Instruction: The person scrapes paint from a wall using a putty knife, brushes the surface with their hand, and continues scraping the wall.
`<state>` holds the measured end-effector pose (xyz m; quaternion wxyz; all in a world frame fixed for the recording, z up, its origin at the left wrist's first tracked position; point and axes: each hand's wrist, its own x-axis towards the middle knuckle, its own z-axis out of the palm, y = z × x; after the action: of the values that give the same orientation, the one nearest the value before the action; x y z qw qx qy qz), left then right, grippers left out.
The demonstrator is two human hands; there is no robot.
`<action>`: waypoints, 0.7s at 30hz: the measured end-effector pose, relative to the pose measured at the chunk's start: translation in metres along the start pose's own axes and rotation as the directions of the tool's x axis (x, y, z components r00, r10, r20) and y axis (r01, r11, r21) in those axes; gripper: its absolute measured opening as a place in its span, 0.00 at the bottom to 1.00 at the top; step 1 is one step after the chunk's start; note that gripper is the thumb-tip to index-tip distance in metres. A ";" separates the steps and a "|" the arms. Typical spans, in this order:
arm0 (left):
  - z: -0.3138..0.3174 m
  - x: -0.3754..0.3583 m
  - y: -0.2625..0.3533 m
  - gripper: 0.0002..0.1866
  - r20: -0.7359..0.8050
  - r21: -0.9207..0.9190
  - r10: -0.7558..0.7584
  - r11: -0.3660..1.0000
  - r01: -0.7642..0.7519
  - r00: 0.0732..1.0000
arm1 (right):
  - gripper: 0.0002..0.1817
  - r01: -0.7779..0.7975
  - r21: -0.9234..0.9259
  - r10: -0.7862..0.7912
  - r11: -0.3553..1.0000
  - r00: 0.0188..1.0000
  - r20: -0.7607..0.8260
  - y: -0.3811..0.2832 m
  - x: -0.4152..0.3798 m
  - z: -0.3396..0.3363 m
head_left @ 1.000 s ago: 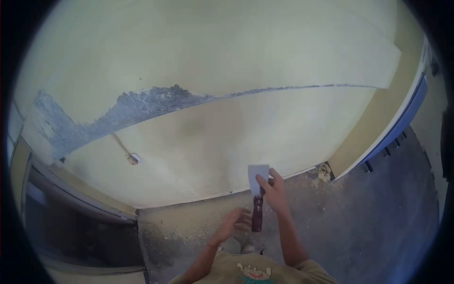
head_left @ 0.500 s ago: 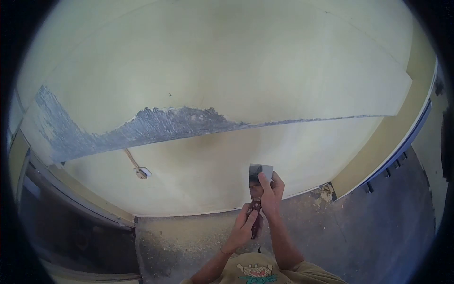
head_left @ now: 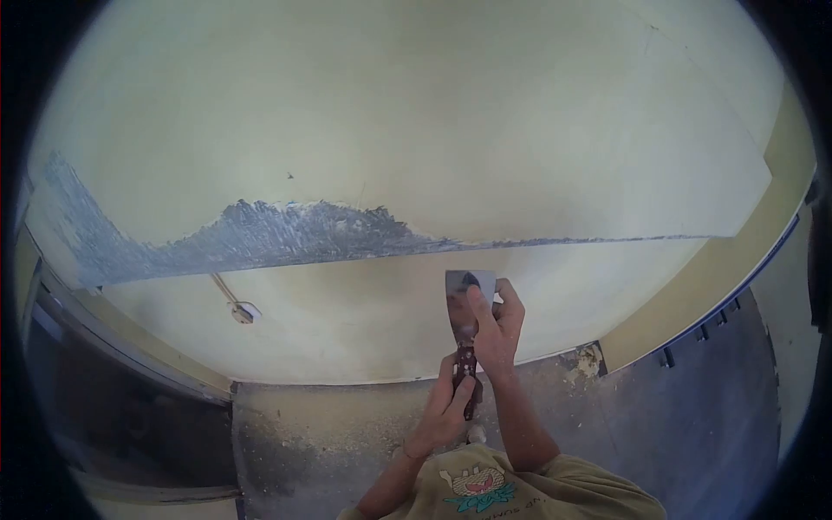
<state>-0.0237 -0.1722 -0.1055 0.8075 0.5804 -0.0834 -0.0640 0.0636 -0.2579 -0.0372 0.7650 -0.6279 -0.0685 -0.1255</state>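
A scraper with a wide metal blade (head_left: 461, 305) and a dark red handle is held upright in front of my body. My left hand (head_left: 446, 407) is wrapped round the handle. Higher up, my right hand (head_left: 497, 334) grips the blade, its thumb lying on the metal face and its fingers behind. Beyond the blade is a pale wall surface (head_left: 416, 130) whose lower part shows a scraped grey patch (head_left: 303, 230), narrowing to a thin strip toward the right. The blade's top edge is below that strip and appears apart from it.
Below the edge, a cable runs to a small wall fitting (head_left: 243, 313). Pale debris (head_left: 325, 425) lies on the grey floor (head_left: 685, 407). A dark opening (head_left: 139, 407) is at left, and a yellowish side wall (head_left: 672, 325) with a blue edge at right.
Both hands and the scraper have risen slightly in the view. The camera view has shifted, with the grey patch now a little further left.
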 end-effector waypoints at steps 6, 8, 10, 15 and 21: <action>0.001 0.023 0.006 0.18 -0.084 0.115 0.099 0.989 -0.089 0.991 | 0.09 0.078 0.092 -0.080 0.993 0.996 0.028 0.008 0.028 0.001; 0.000 0.027 0.010 0.14 -0.123 0.172 0.071 0.984 -0.049 0.990 | 0.09 0.062 0.095 -0.066 0.994 0.997 0.033 0.011 0.035 0.002; -0.001 0.032 0.006 0.13 -0.142 0.213 0.102 0.975 -0.070 0.985 | 0.10 0.108 0.120 -0.108 0.987 0.994 -0.005 0.013 0.038 0.010; 0.005 0.043 0.006 0.10 -0.133 0.261 0.164 0.957 -0.125 0.977 | 0.11 0.184 0.112 -0.174 0.976 0.980 -0.094 0.004 0.046 0.020; 0.008 0.043 0.003 0.10 -0.137 0.216 0.185 0.964 -0.153 0.973 | 0.10 0.134 0.093 -0.125 0.987 0.987 -0.097 -0.006 0.044 0.020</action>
<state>0.0171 -0.1872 -0.0980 0.7503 0.6541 -0.0756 0.0598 0.1054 -0.2441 -0.0159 0.7878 -0.5771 -0.0804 -0.1997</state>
